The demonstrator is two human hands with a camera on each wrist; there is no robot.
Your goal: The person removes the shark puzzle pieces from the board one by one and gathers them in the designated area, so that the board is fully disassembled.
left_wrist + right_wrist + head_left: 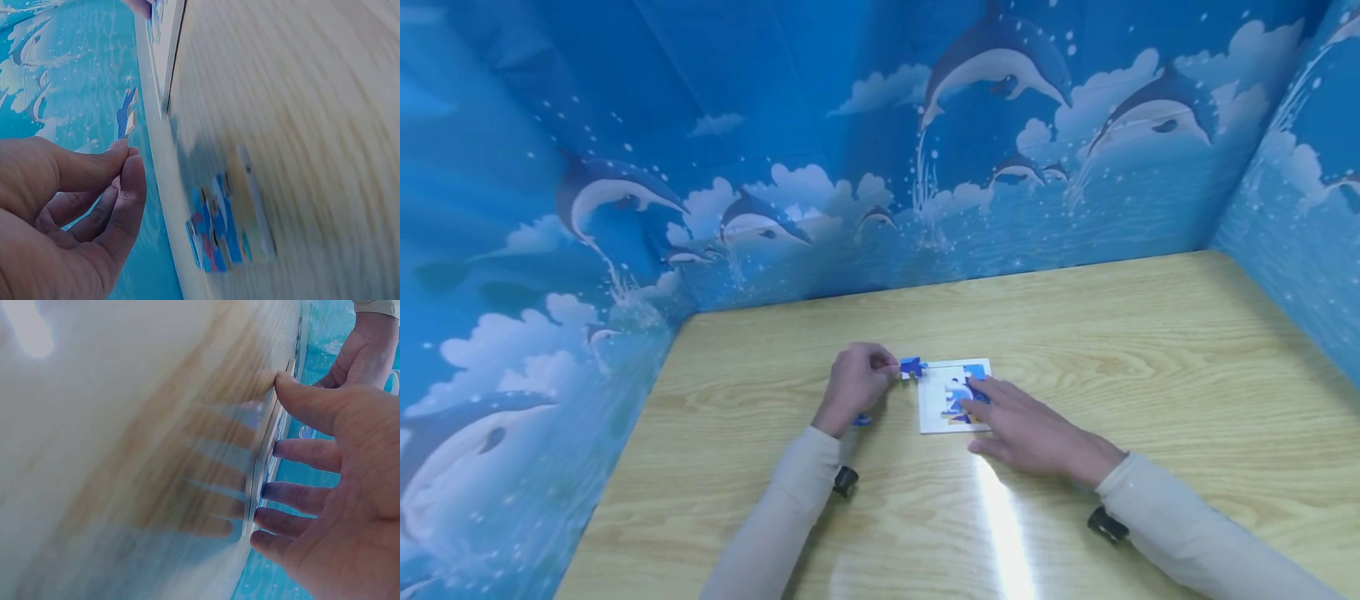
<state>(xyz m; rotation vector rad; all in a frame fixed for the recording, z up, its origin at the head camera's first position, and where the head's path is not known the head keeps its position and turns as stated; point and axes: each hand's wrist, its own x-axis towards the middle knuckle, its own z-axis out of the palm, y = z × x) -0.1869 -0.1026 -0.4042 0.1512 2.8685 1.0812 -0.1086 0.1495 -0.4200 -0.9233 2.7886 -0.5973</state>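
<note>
pinching a small blue-and-white puzzle piece (912, 367) between thumb and forefinger, your left hand (859, 377) holds it by one end, with the other fingers curled loosely in behind. piece position: at the upper left corner of the white puzzle board (931, 414), its tip overlapping that corner in the head view; contact with the board, cannot tell.

your right hand (1037, 429) grips nothing. fingers spread and fairly straight, fingertips over the right part of the board, thumb out by its lower edge. in the right wrist view the fingertips come down at the board's side; pressure cannot be judged.

the board lies flat on the wood-grain table (715, 417). a joined picture section (957, 398) in blue, white and orange fills its right side, partly covered by your fingers; the left side shows bare white.

loose pieces (215, 228), blue with some red, lie on the table below your left hand, blurred. behind: a blue dolphin-print backdrop (820, 242).
</note>
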